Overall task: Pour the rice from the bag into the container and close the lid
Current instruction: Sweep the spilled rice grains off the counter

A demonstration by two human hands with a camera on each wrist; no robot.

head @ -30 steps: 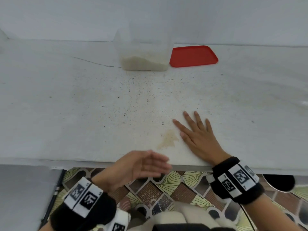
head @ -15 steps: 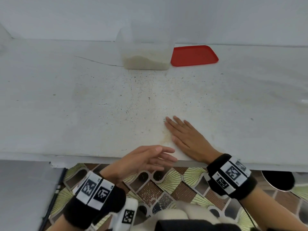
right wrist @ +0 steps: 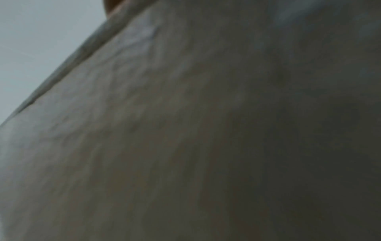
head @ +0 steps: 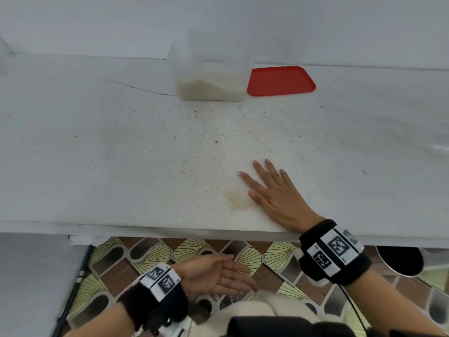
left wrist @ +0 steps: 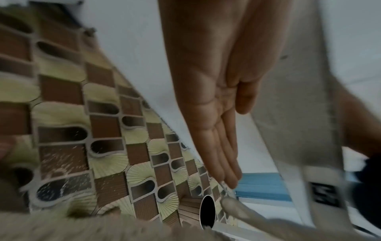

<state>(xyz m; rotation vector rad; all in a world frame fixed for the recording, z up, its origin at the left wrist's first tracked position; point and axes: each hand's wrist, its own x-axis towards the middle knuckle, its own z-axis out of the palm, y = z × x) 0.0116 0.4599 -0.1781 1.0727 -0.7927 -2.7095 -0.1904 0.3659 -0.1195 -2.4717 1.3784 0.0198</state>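
A clear plastic container (head: 210, 71) with rice in its bottom stands open at the back of the white table (head: 97, 154). Its red lid (head: 279, 80) lies flat just right of it. My right hand (head: 272, 188) lies flat, palm down, fingers spread, near the table's front edge, far from the container. Just below that edge, over the floor, my left hand (head: 218, 273) is held palm up with straight fingers, empty; the left wrist view shows its open palm (left wrist: 214, 101). No bag is in view. The right wrist view is dark and blurred.
A yellowish stain (head: 237, 198) marks the table just left of my right hand. Patterned floor tiles (head: 150, 254) show under the table edge. A black round object (head: 398, 259) sits below the table at the right.
My right hand has slid across the table near the stain, left and then back right. My left hand has dropped lower below the table edge, still palm up.
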